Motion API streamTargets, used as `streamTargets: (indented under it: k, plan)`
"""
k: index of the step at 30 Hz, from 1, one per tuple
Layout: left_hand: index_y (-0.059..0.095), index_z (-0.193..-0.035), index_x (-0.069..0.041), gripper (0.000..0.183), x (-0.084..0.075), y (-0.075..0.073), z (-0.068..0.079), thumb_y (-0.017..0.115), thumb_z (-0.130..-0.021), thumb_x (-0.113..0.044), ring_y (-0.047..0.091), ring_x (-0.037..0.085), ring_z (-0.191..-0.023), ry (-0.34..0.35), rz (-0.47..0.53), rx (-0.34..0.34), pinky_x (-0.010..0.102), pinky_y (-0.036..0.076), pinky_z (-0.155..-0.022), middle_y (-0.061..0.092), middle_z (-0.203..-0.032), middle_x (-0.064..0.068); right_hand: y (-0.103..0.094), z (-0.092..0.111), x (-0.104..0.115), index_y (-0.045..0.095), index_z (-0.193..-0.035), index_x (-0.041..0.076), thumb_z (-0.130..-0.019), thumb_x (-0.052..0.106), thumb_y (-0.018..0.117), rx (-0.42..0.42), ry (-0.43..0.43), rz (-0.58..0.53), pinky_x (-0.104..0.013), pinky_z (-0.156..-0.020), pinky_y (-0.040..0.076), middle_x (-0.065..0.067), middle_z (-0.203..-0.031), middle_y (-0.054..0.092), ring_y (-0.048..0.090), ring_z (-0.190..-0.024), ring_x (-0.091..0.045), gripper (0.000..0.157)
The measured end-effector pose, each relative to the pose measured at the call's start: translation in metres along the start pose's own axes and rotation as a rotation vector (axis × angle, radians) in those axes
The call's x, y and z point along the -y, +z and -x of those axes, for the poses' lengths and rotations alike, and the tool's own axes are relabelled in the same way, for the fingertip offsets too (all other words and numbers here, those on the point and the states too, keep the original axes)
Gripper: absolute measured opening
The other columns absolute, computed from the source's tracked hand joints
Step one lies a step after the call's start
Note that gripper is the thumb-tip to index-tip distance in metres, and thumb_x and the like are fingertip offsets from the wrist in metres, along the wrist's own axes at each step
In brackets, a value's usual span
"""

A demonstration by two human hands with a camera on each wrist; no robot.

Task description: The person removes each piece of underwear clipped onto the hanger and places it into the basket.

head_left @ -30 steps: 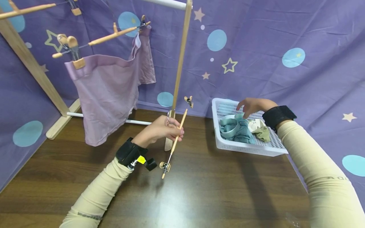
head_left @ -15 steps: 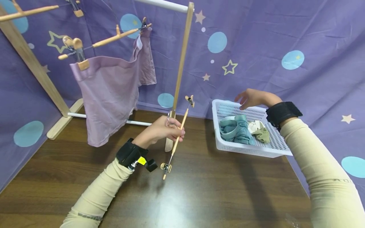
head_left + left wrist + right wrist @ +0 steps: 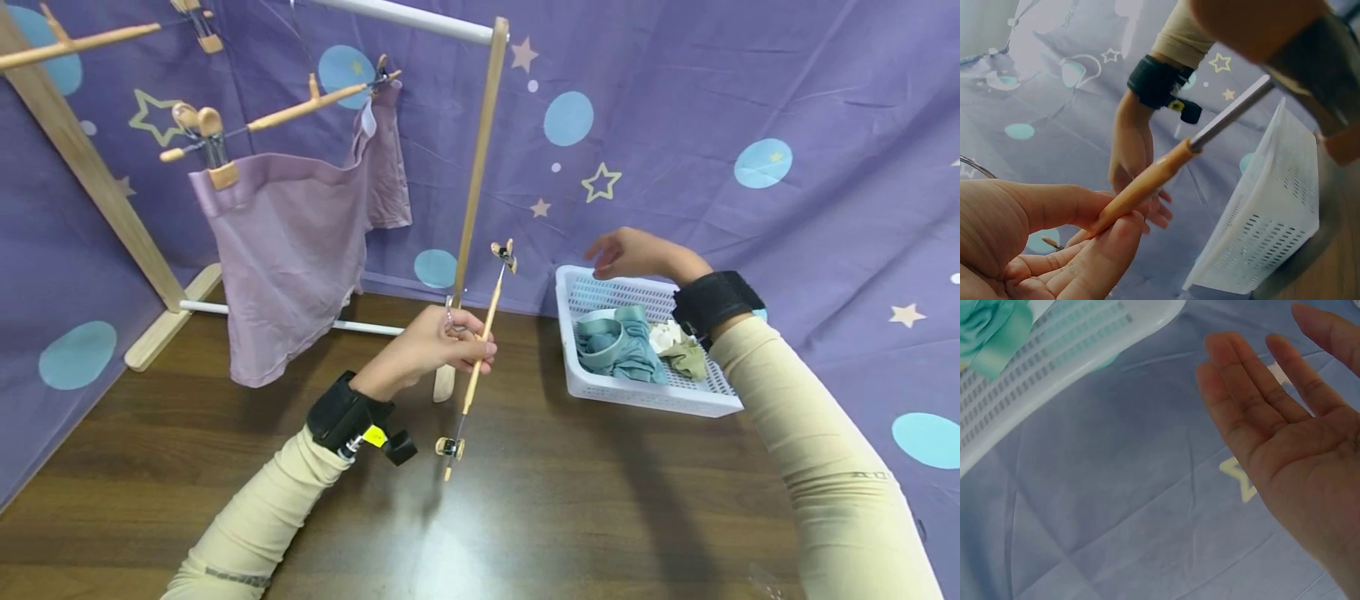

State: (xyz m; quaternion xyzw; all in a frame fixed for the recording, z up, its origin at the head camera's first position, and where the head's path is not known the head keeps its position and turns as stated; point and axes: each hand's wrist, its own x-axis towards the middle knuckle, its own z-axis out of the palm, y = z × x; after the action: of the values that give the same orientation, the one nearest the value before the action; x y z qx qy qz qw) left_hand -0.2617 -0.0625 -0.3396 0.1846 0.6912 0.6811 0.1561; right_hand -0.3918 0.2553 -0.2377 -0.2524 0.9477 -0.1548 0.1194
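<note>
Between thumb and fingers, my left hand (image 3: 442, 346) pinches the wooden bar of a clip hanger (image 3: 483, 333). A wooden clip (image 3: 450, 448) sits near each end of the bar, and neither clip bears cloth. My right hand (image 3: 633, 252) hovers over the back edge of a white perforated basket (image 3: 652, 395). Its fingers are relaxed, and the right wrist view shows the bare palm (image 3: 1310, 450). Inside the basket lie a teal garment (image 3: 633, 346) with a wide waistband, a white cloth (image 3: 665, 336) and an olive cloth (image 3: 687, 358).
A wooden rack with a white top rail (image 3: 420, 18) stands at the left. Pink shorts (image 3: 292, 217) hang from a clip hanger on it, with another hanger (image 3: 82, 46) farther left. A purple patterned curtain (image 3: 675, 108) closes off the back of the brown table (image 3: 555, 500).
My right hand has risen from above the basket's clothes and shifted left toward its back edge. The left hand has moved slightly right with the hanger.
</note>
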Motion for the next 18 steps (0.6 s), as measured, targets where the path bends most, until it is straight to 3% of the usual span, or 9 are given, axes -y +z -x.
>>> streamTargets:
  k: [9,18]
  plan:
    - [0.068,-0.103,0.008,0.018,-0.021,0.005,0.017,0.074,-0.090,-0.004,0.075,0.017,-0.072,0.071,-0.040,-0.034,0.041,0.064,-0.074,0.076,-0.089,0.012,0.028,-0.017,0.023,0.064,-0.131,0.001,-0.097,0.013,0.066,-0.008,-0.062,-0.120,-0.051,-0.101,0.054,-0.024,-0.123,0.070,0.066,-0.118,-0.039,0.036]
    - [0.066,-0.110,0.011,0.023,-0.053,-0.001,0.033,0.072,-0.092,-0.001,0.076,0.019,-0.073,0.071,-0.089,-0.049,0.039,0.065,-0.072,0.077,-0.093,0.016,0.056,-0.036,0.061,0.059,-0.138,0.004,-0.099,0.014,0.068,-0.162,-0.205,-0.322,-0.046,-0.099,0.056,-0.022,-0.126,0.070,0.068,-0.117,-0.034,0.042]
